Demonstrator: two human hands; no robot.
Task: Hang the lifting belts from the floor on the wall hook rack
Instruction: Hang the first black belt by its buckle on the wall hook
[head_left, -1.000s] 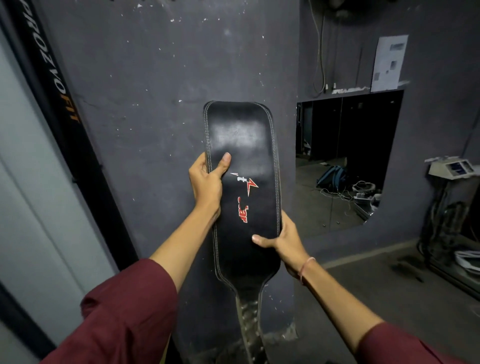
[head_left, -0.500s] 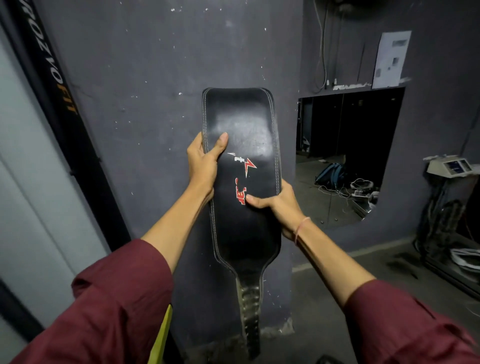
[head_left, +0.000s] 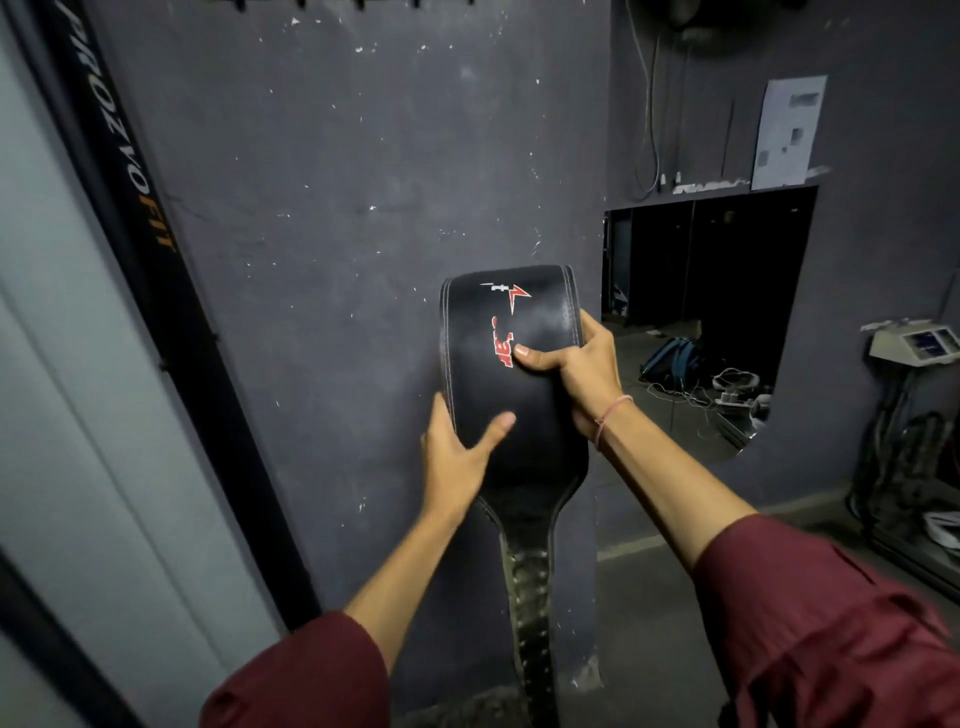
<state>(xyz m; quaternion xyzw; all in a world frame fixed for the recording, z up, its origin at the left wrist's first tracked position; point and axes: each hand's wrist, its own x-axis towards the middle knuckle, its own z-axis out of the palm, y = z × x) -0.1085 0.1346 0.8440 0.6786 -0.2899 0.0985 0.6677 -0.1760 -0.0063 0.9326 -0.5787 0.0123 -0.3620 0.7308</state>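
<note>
i see a dark, scuffed wall (head_left: 322, 208) ahead, its hook rack (head_left: 353, 4) at the top edge and grey floor (head_left: 649, 623) lower right. the lifting belt (head_left: 535, 322) stands upright before the wall. my left hand (head_left: 457, 457) grips its left edge, my right hand (head_left: 576, 364) its right.

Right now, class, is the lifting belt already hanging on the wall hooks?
No, the left hand and right hand hold the lifting belt below the hooks.

Grey concrete floor (head_left: 649, 618), blue backpack (head_left: 670, 358) lying on it beyond the wall opening (head_left: 727, 249), tangled white cables (head_left: 730, 382) just beside the backpack
</note>
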